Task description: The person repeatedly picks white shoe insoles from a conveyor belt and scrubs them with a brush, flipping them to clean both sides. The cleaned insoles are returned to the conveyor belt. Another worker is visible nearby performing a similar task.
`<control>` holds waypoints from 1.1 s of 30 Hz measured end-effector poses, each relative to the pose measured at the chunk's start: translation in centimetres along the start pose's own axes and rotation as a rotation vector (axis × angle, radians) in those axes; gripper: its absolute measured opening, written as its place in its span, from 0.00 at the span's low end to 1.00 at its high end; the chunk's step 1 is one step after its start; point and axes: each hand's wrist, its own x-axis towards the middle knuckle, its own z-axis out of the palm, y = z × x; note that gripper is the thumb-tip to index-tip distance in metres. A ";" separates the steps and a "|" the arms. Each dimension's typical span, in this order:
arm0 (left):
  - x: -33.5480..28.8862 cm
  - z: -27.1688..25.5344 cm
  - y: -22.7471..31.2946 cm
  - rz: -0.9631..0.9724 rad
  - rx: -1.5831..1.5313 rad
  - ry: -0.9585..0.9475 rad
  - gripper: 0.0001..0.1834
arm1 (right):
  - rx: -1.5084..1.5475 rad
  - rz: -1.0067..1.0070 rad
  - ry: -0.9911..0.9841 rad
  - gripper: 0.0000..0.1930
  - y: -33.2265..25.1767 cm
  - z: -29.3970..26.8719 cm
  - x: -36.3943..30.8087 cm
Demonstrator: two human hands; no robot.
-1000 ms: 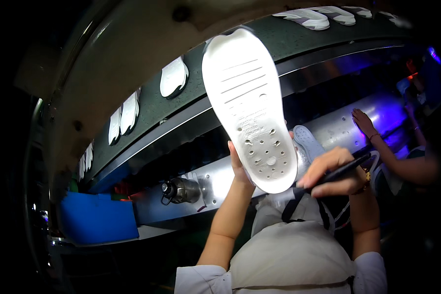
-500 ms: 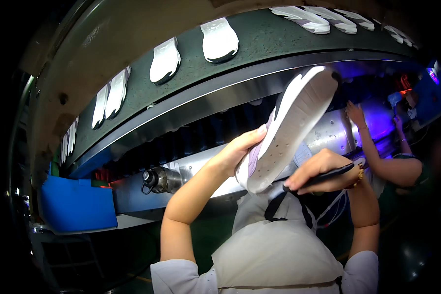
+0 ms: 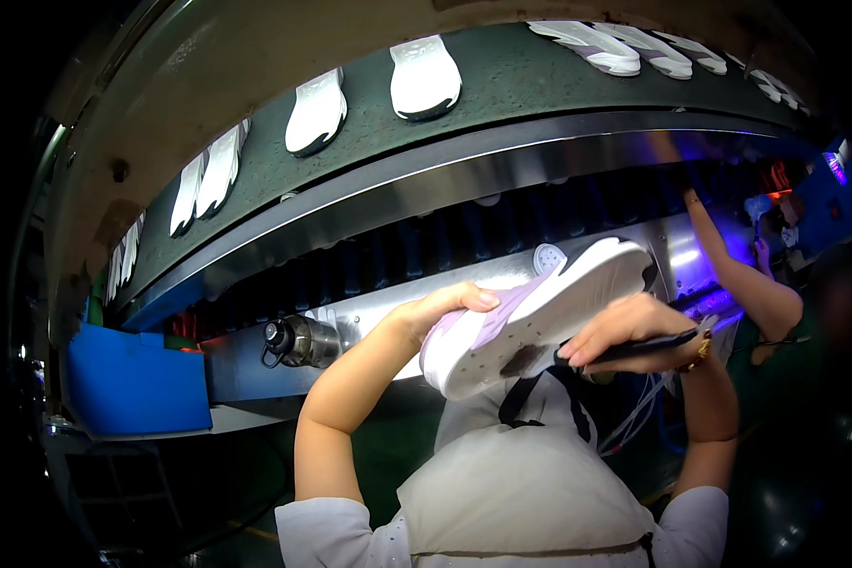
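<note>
My left hand [image 3: 437, 312] is wrapped round a white and lilac shoe sole [image 3: 573, 293], thumb on its lilac edge. The sole is tilted over my lap, its hollow inner face with small dots toward me. In my right hand [image 3: 625, 331] is a black-handled brush [image 3: 648, 348], its dark bristles against the inside of the sole. The fingers hide part of the handle and some of the sole. A gold-coloured bracelet circles my right wrist.
A green conveyor belt [image 3: 511, 80] carries several white soles [image 3: 426, 76] beyond a metal rail. On the ledge stand a dark-lidded bottle [image 3: 303, 341] and a small round dial [image 3: 547, 257]. A blue box [image 3: 137, 379] is at left; a co-worker's arm [image 3: 738, 265] reaches in at right.
The sole has come down and tilted flatter, uncovering the dial behind it. The brush bristles are now against its inner face. Soles on the belt shifted slightly; the co-worker's hand reached farther in.
</note>
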 end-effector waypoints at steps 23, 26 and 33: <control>0.6 -4.7 -0.6 0.326 -0.439 -0.119 0.31 | 0.082 -0.085 0.412 0.10 -0.7 2.4 -2.2; 4.4 -4.9 -2.6 0.811 -0.294 -0.071 0.36 | 0.042 -0.118 0.601 0.10 -0.4 2.6 -0.5; 7.1 -0.9 -3.3 0.631 -0.626 -0.371 0.42 | 0.217 0.216 0.798 0.06 3.6 4.1 0.9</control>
